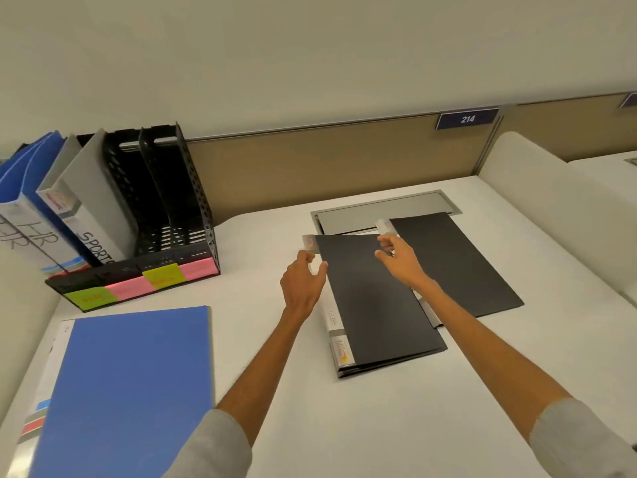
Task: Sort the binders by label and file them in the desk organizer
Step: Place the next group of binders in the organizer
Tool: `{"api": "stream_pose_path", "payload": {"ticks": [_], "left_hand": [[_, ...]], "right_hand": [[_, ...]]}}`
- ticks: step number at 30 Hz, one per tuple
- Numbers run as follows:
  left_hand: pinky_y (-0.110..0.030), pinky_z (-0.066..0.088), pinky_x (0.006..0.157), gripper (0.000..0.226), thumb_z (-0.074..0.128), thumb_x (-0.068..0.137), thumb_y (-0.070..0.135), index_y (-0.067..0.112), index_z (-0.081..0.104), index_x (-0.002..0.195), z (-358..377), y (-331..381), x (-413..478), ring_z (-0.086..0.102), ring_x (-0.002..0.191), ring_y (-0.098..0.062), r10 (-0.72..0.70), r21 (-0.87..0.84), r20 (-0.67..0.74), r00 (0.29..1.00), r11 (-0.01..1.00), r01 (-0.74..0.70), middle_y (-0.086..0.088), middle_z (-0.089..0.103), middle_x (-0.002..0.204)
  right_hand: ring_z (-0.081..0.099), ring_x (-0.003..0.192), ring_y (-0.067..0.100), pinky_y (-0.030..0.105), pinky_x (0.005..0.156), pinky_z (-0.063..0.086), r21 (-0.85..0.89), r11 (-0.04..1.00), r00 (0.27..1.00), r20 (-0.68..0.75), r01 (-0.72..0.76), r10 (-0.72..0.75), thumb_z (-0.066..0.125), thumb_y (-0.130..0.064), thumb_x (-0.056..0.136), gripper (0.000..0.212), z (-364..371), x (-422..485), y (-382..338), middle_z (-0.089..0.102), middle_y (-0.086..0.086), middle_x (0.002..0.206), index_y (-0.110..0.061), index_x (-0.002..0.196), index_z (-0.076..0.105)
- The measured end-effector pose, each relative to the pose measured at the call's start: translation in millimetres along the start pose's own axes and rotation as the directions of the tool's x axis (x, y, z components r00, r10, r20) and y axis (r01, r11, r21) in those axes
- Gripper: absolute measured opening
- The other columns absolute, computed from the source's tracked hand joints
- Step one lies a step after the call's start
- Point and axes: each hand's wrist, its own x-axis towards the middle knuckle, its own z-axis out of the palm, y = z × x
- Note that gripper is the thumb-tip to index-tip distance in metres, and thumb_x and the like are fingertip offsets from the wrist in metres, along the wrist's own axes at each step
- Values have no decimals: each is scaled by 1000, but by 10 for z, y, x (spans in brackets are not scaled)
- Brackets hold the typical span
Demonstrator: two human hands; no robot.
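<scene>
A white desk top (262,391) carries everything. At its near left lies a flat blue plastic binder (127,384). In the middle a black binder with a grey labelled spine (375,305) lies flat, partly over a second black binder (455,263) just behind it to the right. At the far left stands a black perforated plastic desk organizer (165,215) with green and pink sticky notes along its front lip; its left compartments hold blue and grey upright binders (55,205) marked HR and SPORTS, while the right compartments are empty. The left hand (303,281) hovers at the nearer black binder's far left edge, fingers curled and apart, gripping nothing. The right hand (400,260) rests over its far right corner, fingers loosely spread; whether they pinch the cover cannot be told.
</scene>
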Motion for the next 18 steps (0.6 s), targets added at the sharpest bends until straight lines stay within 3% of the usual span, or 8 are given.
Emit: {"api": "stream_pose_path", "payload": {"ticks": [10,16,18], "left_hand": [[-29,46,91,41,66,88,37,16,58,123,1050,585,-43,59,107,-16,21,-82,115,993,997,-12,0,63,116],[-34,46,92,35,62,90,44,18,69,113,1656,837,-210,62,108,-18,41,32,240,970,998,-50,1,64,118],[-36,42,97,41,63,88,48,15,70,111,1834,877,-261,57,116,-21,36,68,286,958,996,-58,-1,59,121]], "right_hand": [[46,131,29,40,110,39,-121,965,971,-75,-233,225,61,-19,95,47,-866,67,1016,43,14,143,-8,138,45],[44,131,33,46,109,40,-193,902,918,-175,-386,356,59,-23,95,48,-1257,5,1598,41,17,144,-8,138,44],[43,132,34,48,107,41,-218,872,894,-209,-438,397,59,-25,95,51,-1340,-29,1741,40,17,144,-8,139,42]]}}
